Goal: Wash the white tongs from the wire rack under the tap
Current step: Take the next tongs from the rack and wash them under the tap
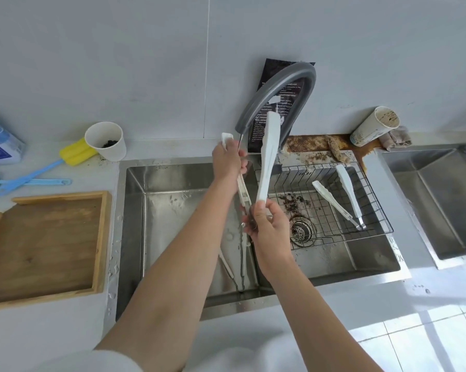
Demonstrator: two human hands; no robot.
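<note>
— Where are the long white plastic tongs (268, 157) now?
— In both our hands, over the stainless steel sink (172, 183). Our left hand (227, 162) has its fingers clenched round one arm, and that arm's white tip pokes out just above our knuckles.
— And our right hand (266, 224)?
— Its fingers and thumb pinch the lower end of the other arm, which rises from them in front of the curved grey tap (277, 84). The two arms spread in a V that narrows toward our right fingers; the joint itself is hidden behind that hand.
— How near is the spout?
— Its mouth hangs just above our left fingers, with what looks like a thin stream dropping onto them.
— What lies around us?
— To the right of our right fingers the black wire rack (374, 210) sits across the sink, with a second pair of white tongs (348, 194) lying open in it. The round metal drain strainer (300, 232) shows just beside our right fingers, under the rack. Well to the left of our left fingers a white paper cup (105, 140) stands on the counter, and nearer us lies a square wooden tray (46, 245)
</note>
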